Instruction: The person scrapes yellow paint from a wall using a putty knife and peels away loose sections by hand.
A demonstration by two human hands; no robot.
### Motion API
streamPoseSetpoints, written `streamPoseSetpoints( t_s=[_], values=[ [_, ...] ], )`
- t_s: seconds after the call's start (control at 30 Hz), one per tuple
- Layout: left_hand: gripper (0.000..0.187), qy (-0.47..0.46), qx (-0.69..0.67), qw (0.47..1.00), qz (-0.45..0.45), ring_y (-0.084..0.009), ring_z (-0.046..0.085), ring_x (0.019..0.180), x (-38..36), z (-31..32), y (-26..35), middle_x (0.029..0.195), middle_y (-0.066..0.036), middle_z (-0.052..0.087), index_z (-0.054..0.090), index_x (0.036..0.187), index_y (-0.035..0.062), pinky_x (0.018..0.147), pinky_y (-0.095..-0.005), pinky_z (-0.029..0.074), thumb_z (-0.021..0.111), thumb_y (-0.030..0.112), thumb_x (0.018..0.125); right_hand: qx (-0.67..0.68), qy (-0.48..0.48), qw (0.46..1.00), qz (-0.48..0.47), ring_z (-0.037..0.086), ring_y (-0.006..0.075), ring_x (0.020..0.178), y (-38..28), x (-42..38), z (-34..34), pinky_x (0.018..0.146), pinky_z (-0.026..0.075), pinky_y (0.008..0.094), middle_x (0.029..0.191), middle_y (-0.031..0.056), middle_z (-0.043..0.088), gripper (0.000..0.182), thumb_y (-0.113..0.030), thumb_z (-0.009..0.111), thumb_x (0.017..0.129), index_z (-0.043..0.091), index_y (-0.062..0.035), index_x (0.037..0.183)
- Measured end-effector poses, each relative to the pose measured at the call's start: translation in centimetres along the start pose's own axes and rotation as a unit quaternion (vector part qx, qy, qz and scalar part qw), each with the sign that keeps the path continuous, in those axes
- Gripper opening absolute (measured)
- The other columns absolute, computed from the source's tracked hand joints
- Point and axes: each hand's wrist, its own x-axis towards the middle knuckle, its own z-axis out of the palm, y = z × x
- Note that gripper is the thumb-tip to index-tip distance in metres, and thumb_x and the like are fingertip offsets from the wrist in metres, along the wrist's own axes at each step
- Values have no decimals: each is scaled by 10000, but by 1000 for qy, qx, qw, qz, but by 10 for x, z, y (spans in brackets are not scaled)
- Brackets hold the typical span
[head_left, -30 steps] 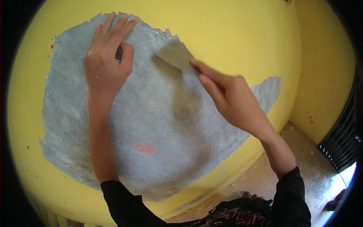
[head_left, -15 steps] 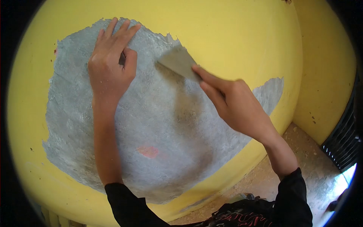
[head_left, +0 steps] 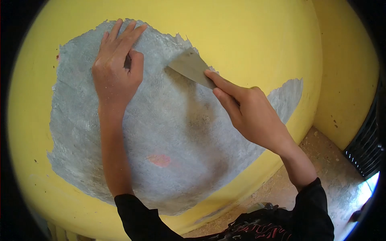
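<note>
R hand (head_left: 259,116) + scraper (head_left: 188,65) slightly lower on yellow wall (head_left: 249,36) vs 1 s ago, R gripping scraper; L hand (head_left: 116,78) same spot, fingers spread on grey patch (head_left: 161,124).

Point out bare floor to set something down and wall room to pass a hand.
Floor lies bare between the yellow wall, black slats and right sleeve. The grey patch is free above the pink spot, beside the left forearm. Crowded: around the left hand, right hand and its putty knife.
</note>
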Motion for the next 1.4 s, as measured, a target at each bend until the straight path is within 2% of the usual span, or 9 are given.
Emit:
streamPoseSetpoints(
  t_s=[0.17,0.23,0.33,0.47,0.67,0.97,1.07,1.13,1.4],
  values=[
    [416,0,-5,1000,-1,-299,543,1187,0,0,-1,1163,-80,646,666,1127,140,1014,-473,400,516,14,760,0,29,1000,-1,542,368,506,-5,11,3,537,432,443,576,200,559,321,-190,482,950,562,-54,1230],
    [415,4,-7,1000,-4,-301,543,1186,0,0,-1,1161,-80,647,666,1127,141,1015,-473,399,514,16,762,26,7,1000,11,554,374,528,-8,7,-1,545,435,448,596,205,569,323,-187,482,948,561,-52,1231],
    [414,4,-5,1000,-6,-305,543,1185,0,-1,0,1164,-81,646,665,1129,141,1016,-474,397,511,14,766,14,7,1000,-23,562,378,537,0,5,2,552,439,453,605,211,574,330,-187,483,946,557,-52,1238],
    [409,4,-15,1000,-9,-307,542,1185,0,0,-1,1165,-81,645,666,1127,141,1017,-475,397,514,16,769,1,33,999,0,557,382,525,-8,15,3,551,441,455,589,216,564,335,-186,483,944,556,-56,1244],
    [402,4,-11,1000,-2,-306,544,1183,-2,0,0,1165,-81,645,667,1126,142,1015,-473,398,520,20,773,2,-16,1000,25,542,382,498,-11,5,3,533,439,449,564,214,550,338,-183,478,947,554,-55,1250],
    [411,2,-23,1000,-13,-306,540,1187,-1,-1,1,1166,-85,643,664,1129,142,1015,-471,399,520,14,766,16,44,999,-10,558,387,517,-11,13,8,543,452,451,582,231,559,344,-178,462,950,542,-44,1257],
    [411,6,-18,1000,-11,-304,538,1190,1,-2,-1,1166,-85,643,665,1127,139,1018,-468,397,518,11,765,-8,41,999,-9,561,390,524,-14,14,9,550,453,458,593,235,564,340,-178,455,953,543,-42,1253],
    [423,2,-23,1000,-14,-303,535,1194,-2,-2,0,1163,-86,644,657,1141,138,1019,-467,395,514,7,765,10,-12,1000,6,555,385,516,-13,4,5,545,450,459,578,229,554,349,-180,453,954,531,-44,1265],
    [419,0,-29,999,-24,-291,538,1193,0,-3,1,1159,-85,647,660,1136,132,1021,-466,394,512,3,766,46,-15,998,30,546,370,504,-8,6,6,546,438,452,563,210,543,362,-198,458,958,524,-60,1286]
  ],
)
